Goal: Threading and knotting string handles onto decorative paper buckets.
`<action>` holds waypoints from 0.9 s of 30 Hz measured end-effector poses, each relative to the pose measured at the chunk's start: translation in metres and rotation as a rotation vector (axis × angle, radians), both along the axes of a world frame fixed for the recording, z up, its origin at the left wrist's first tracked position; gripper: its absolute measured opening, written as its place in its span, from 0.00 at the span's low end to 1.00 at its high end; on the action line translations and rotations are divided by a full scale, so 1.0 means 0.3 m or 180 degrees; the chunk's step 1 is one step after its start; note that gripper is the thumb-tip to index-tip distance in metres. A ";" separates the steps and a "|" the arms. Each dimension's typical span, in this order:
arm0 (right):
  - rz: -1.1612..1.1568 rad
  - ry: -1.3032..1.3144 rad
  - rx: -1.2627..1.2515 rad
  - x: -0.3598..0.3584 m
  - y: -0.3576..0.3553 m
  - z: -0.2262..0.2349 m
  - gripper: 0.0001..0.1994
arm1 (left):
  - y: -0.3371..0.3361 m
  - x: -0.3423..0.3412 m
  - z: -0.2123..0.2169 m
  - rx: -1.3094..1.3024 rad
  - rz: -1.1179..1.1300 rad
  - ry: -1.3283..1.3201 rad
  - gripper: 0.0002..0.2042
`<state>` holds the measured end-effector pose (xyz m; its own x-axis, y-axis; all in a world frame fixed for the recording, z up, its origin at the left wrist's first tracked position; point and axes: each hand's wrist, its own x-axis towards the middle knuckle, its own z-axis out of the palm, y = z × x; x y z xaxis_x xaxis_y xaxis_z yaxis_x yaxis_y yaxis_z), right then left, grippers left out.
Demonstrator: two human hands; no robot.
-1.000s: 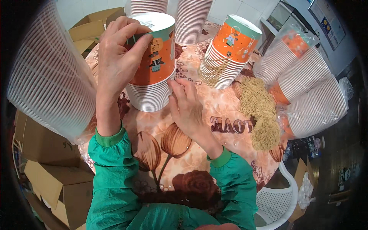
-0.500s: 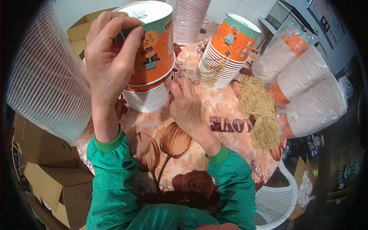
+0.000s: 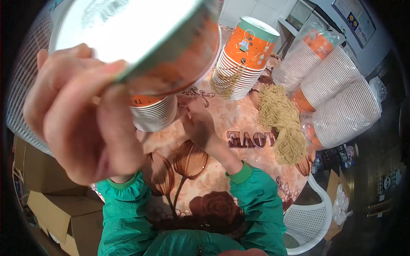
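Observation:
My left hand (image 3: 81, 111) is raised close to the camera, its fingers closed on the green-banded base end of an upside-down orange paper bucket (image 3: 179, 55). The bucket's white bottom faces up, and motion blurs both. Below it, a stack of white-rimmed paper buckets (image 3: 154, 114) stands upside down on the table, its upper part hidden by the lifted one. My right hand (image 3: 198, 123) is just right of that stack, above the tablecloth. Its fingers are smeared, so I cannot make out whether they hold anything.
A second bucket stack (image 3: 245, 53), with tan string around it, stands farther back. A tan yarn skein (image 3: 282, 123) lies to the right, beside several plastic-wrapped stacks (image 3: 341, 111). A tall wrapped stack (image 3: 27, 85) is at left. Cardboard boxes (image 3: 64, 209) and a white chair (image 3: 309, 217) flank the table.
My left hand has lifted the orange paper bucket up toward the camera and left, off the stack. My right hand has shifted slightly left and down. The view has turned a little.

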<state>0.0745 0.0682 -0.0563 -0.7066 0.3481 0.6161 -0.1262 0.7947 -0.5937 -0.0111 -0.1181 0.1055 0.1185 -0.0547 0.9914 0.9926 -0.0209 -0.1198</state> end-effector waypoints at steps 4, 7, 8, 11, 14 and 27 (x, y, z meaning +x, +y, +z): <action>0.0447 0.0120 -0.1238 0.067 -0.015 0.060 0.21 | 0.029 0.074 0.004 -0.0373 0.0244 0.0294 0.07; 0.1114 0.0507 -0.2670 0.178 -0.017 0.002 0.27 | 0.089 0.108 -0.025 -0.0213 -0.0187 0.0312 0.06; 0.0803 -0.0009 -0.0473 0.238 0.060 0.008 0.30 | 0.114 0.127 -0.031 -0.0154 -0.0349 0.0315 0.06; 0.1232 0.0715 -0.2398 0.348 -0.019 0.099 0.18 | 0.170 0.192 -0.068 -0.0323 -0.0743 -0.0156 0.08; 0.0887 0.1485 -0.2668 0.365 -0.025 0.185 0.13 | 0.229 0.174 -0.124 -0.0440 -0.0923 -0.0247 0.13; -0.0101 -0.0377 0.0065 0.539 0.105 0.272 0.08 | 0.327 0.112 -0.139 -0.0926 -0.1268 -0.0796 0.12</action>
